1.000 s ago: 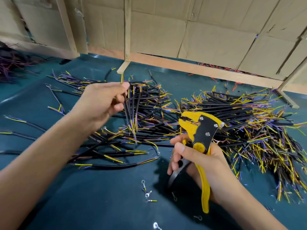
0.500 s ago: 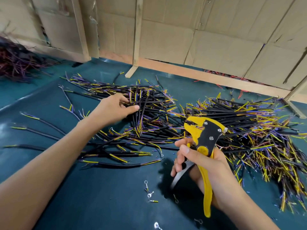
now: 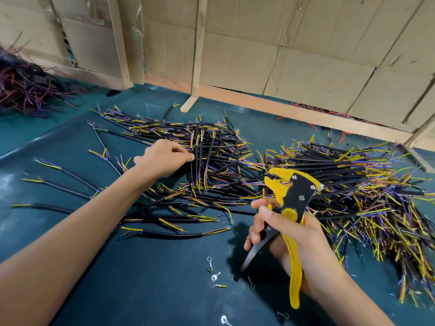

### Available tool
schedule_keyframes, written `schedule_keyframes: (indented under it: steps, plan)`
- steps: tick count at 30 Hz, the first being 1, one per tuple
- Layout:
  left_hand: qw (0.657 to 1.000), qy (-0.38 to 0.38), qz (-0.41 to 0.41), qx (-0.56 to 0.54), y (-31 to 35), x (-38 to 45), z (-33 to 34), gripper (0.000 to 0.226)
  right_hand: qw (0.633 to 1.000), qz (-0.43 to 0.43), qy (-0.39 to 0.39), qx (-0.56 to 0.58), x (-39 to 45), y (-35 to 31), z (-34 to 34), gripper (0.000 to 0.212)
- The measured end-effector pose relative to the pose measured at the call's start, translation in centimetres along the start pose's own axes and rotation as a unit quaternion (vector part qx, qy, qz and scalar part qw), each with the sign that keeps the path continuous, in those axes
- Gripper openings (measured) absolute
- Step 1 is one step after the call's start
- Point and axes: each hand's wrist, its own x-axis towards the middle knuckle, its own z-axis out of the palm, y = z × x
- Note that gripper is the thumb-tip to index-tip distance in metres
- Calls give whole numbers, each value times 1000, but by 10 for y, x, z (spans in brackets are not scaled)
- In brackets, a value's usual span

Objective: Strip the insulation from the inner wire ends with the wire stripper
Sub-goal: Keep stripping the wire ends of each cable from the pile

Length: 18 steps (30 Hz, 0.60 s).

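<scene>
Since a second ago, your left hand (image 3: 162, 158) has dropped from its raised position and now rests on the near-left edge of the centre pile of cables (image 3: 207, 161), fingertips curled and pinching at one of the black sheathed lengths there. Whether a single cable is fully gripped cannot be told, as the fingers blend into the tangle.

Your right hand (image 3: 289, 241) holds the yellow-and-black wire stripper (image 3: 294, 208) upright above the dark green table cover (image 3: 153, 278), fingers wrapped round the black handle and palm against the yellow one; the handles stand apart and the tool's head points away from you, toward the larger pile of cables (image 3: 353, 184) on the right. No wire sits in the stripper's head.

Both piles are short black cables with yellow, purple and brown inner wires fanning from their ends. Several loose cables (image 3: 70, 175) lie spread across the cover to the left of your forearm. Small ring terminals (image 3: 215, 276) are scattered on the cover near your right hand, just below the cables. A separate heap of dark and red wires (image 3: 23, 88) sits far left, against the cardboard wall (image 3: 306, 55) and its wooden framing.
</scene>
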Motion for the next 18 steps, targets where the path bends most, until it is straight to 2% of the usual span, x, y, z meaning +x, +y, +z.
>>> schedule_keyframes:
  steps: [4,8,9,10,12,13,15,16,18]
  plan:
    - [1000,-3,-11,-16,0,0,-1,21,1000,1,-2,0,1,0,-1,38]
    - [997,-45,59,-28,1,-1,-14,10,1000,8,-4,1,0,0,-2,41]
    - [994,-60,86,17,1,-2,-20,18,1000,10,-4,1,0,0,-2,41]
    - [986,-66,112,108,3,-3,-26,31,1000,12,-5,3,0,0,-2,42]
    - [934,-65,141,321,8,-11,-44,47,1000,17,-4,9,-1,-1,-2,47]
    - [911,-93,135,379,10,-17,-54,56,1000,18,-2,12,0,-1,-1,50]
    - [883,-214,75,411,15,-30,-72,84,1000,21,6,16,0,-2,-1,47]
    - [858,-268,45,436,17,-35,-76,95,1000,22,11,18,0,-2,0,42]
    - [808,-309,31,500,20,-41,-69,109,999,27,21,22,0,-2,1,40]
